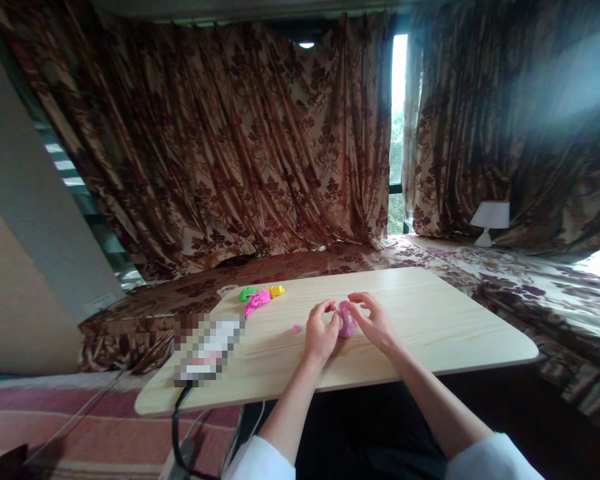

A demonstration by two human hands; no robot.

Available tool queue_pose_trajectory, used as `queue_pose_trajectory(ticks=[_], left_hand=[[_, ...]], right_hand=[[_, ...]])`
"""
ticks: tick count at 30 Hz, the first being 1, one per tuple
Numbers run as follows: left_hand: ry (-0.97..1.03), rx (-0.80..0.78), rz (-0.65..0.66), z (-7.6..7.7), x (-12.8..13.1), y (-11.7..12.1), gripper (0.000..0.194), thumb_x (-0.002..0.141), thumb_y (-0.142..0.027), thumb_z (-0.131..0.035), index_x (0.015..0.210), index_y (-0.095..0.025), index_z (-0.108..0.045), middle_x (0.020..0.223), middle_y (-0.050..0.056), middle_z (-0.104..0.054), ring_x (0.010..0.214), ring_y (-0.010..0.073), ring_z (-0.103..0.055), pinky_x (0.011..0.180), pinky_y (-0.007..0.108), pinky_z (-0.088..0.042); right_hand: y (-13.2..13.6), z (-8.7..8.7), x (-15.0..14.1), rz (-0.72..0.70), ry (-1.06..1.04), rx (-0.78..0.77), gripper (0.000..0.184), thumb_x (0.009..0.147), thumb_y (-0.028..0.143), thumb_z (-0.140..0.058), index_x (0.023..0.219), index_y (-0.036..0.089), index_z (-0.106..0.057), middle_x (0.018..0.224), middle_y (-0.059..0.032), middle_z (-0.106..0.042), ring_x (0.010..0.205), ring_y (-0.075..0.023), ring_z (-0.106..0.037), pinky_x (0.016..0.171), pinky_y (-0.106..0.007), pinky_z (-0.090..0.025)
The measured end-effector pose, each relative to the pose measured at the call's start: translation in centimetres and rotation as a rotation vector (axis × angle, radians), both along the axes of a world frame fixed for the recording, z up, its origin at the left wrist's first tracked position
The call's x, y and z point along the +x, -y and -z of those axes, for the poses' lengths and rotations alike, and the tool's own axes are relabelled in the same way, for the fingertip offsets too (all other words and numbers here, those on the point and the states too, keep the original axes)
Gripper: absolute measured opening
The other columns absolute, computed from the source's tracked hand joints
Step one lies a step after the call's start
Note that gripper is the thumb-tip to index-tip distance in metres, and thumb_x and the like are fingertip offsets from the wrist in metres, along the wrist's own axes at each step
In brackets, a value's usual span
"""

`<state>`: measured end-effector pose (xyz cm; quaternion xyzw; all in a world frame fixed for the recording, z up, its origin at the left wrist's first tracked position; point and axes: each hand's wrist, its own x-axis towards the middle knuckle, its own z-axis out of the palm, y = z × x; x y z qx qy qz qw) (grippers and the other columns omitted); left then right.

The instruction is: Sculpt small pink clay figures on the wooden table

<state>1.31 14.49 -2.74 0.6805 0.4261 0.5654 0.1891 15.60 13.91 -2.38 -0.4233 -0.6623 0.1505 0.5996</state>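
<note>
Both my hands meet at the middle of a light wooden table (430,333). My left hand (320,333) and my right hand (375,320) pinch a small pink plastic toy (347,320) between their fingertips, just above the tabletop. A tiny pink piece (296,328) lies on the table just left of my left hand. Further left near the table's back edge lie a green piece (246,293), a pink piece (257,302) and a yellow piece (277,291), close together.
A blurred-out flat object (209,350) lies at the table's left end, with a dark cable (177,433) hanging off the front edge. Patterned brown curtains hang behind. A white lamp (489,220) stands on the covered ledge at the right.
</note>
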Motion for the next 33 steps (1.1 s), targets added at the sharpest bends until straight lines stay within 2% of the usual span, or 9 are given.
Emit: queue_pose_trajectory(ticks=[5, 11, 18, 28, 33], left_hand=[[-0.002, 0.091, -0.014, -0.6, 0.3, 0.1, 0.016, 0.079, -0.022, -0.052, 0.089, -0.018, -0.063, 0.091, 0.005, -0.062, 0.092, 0.0171, -0.056, 0.088, 0.032, -0.041], [-0.023, 0.116, -0.022, -0.3, 0.4, -0.1, 0.014, 0.08, -0.024, -0.051, 0.081, -0.019, -0.064, 0.083, 0.003, -0.062, 0.086, 0.0162, -0.057, 0.085, 0.03, -0.042], [-0.063, 0.096, 0.024, -0.1, 0.5, -0.2, 0.013, 0.077, -0.02, -0.055, 0.086, -0.019, -0.064, 0.086, 0.003, -0.061, 0.087, 0.0164, -0.056, 0.084, 0.029, -0.042], [-0.083, 0.095, 0.037, -0.2, 0.6, -0.1, 0.015, 0.08, -0.021, -0.053, 0.086, -0.019, -0.066, 0.083, 0.004, -0.063, 0.085, 0.0171, -0.057, 0.081, 0.03, -0.042], [-0.096, 0.108, 0.022, -0.1, 0.5, -0.1, 0.015, 0.08, -0.024, -0.054, 0.086, -0.019, -0.066, 0.083, 0.004, -0.063, 0.085, 0.017, -0.056, 0.081, 0.031, -0.042]], right_hand=[[-0.3, -0.4, -0.7, 0.021, 0.034, 0.05, 0.019, 0.081, 0.034, -0.052, 0.09, 0.021, -0.062, 0.091, -0.0053, -0.062, 0.089, -0.0189, -0.056, 0.08, -0.034, -0.044], [-0.8, -0.3, -1.4, 0.002, 0.035, 0.1, 0.015, 0.082, 0.027, -0.052, 0.089, 0.022, -0.064, 0.09, -0.0041, -0.061, 0.088, -0.0175, -0.056, 0.08, -0.031, -0.044], [-1.1, -0.2, -1.5, 0.012, 0.053, 0.104, 0.012, 0.081, 0.027, -0.054, 0.08, 0.022, -0.064, 0.084, -0.003, -0.06, 0.083, -0.017, -0.056, 0.076, -0.03, -0.044], [-1.6, 0.3, -1.1, -0.002, 0.017, 0.128, 0.015, 0.082, 0.03, -0.055, 0.084, 0.023, -0.068, 0.086, -0.0036, -0.059, 0.084, -0.0169, -0.057, 0.078, -0.029, -0.045], [-1.2, -0.1, -0.9, -0.005, 0.037, 0.121, 0.021, 0.085, 0.031, -0.049, 0.089, 0.023, -0.068, 0.088, -0.0043, -0.061, 0.086, -0.0172, -0.057, 0.079, -0.03, -0.045]])
